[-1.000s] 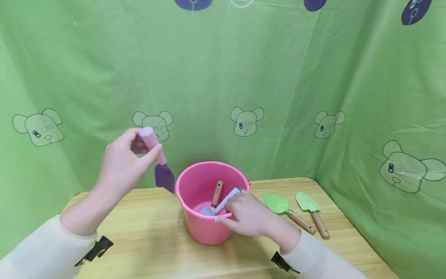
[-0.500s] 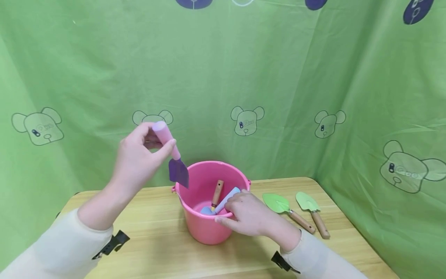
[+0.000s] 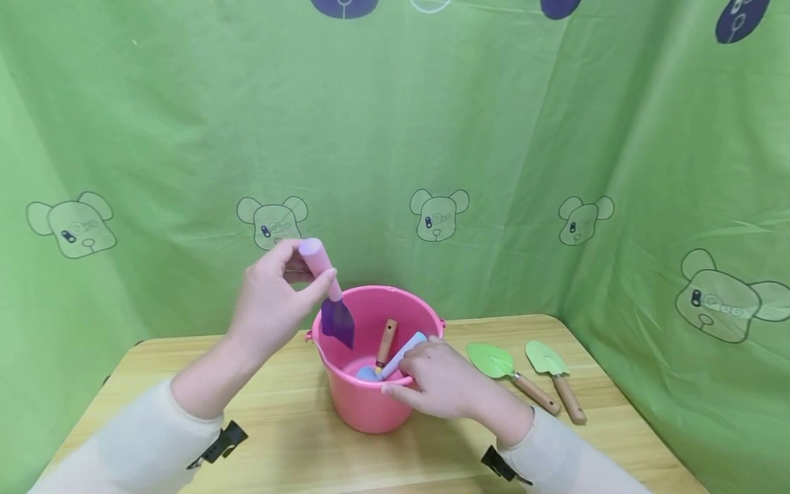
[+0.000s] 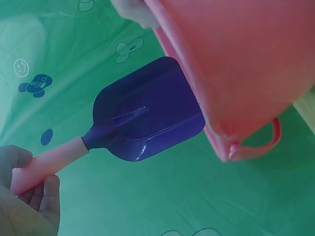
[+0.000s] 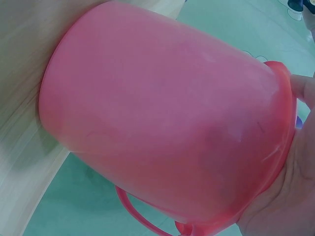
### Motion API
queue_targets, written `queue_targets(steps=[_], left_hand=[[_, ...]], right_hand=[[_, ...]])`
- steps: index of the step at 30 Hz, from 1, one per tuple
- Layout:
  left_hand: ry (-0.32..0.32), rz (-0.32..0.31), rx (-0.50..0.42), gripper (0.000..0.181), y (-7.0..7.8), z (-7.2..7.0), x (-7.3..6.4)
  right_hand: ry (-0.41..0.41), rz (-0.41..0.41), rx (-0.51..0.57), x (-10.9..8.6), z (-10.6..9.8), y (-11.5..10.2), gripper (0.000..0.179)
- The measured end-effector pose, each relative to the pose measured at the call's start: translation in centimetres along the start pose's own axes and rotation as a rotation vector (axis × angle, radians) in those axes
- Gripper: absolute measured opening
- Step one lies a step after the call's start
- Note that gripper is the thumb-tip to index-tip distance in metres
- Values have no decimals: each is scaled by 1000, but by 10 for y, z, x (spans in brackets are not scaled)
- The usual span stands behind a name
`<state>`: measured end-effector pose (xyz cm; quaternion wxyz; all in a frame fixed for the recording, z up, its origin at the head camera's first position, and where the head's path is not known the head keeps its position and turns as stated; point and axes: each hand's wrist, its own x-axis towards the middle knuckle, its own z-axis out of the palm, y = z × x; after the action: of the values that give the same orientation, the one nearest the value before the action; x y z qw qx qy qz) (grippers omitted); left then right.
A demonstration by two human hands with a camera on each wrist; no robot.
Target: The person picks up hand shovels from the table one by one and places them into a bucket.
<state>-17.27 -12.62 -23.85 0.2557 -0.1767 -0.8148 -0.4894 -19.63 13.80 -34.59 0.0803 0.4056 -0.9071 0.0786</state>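
My left hand (image 3: 271, 298) pinches the pink handle of a toy shovel (image 4: 147, 110) with a purple blade. The blade points down over the left part of a pink bucket (image 3: 370, 412), its lower end overlapping the bucket's opening. In the left wrist view, the blade's end is right at the rim. My right hand (image 3: 444, 381) grips the bucket's near right rim, thumb outside and fingers over the edge. Inside the bucket lean a light blue toy tool (image 3: 404, 353) and a wooden handle (image 3: 387, 342) whose lower end is partly hidden.
To the right of the bucket, two hand trowels with green blades and wooden handles lie on the wooden table (image 3: 271, 439): a brighter trowel (image 3: 490, 360) and a paler trowel (image 3: 546, 358). A green curtain (image 3: 370, 137) with printed bear heads stands behind and at the sides.
My left hand has carried the shovel rightward, first rising slightly and then lowering, from beside the bucket to over its opening. My right hand and the bucket have stayed in place.
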Motion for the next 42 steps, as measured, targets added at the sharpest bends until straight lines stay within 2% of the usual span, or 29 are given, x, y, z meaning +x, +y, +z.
queue_targets(steps=[4, 16, 27, 38, 42], left_hand=[[-22, -27, -14, 20, -4, 6, -3], [-42, -96, 34, 25, -24, 25, -14], [-76, -154, 36, 21, -37, 39, -21], [-119, -190, 70, 24, -49, 55, -29], [-137, -199, 107, 27, -54, 61, -32]], right_hand=[[0, 3, 3, -1, 0, 1, 50], [3, 1, -1, -1, 0, 0, 51], [-1, 9, -12, -1, 0, 0, 50], [13, -4, 0, -1, 0, 0, 51], [2, 8, -2, -1, 0, 0, 52]])
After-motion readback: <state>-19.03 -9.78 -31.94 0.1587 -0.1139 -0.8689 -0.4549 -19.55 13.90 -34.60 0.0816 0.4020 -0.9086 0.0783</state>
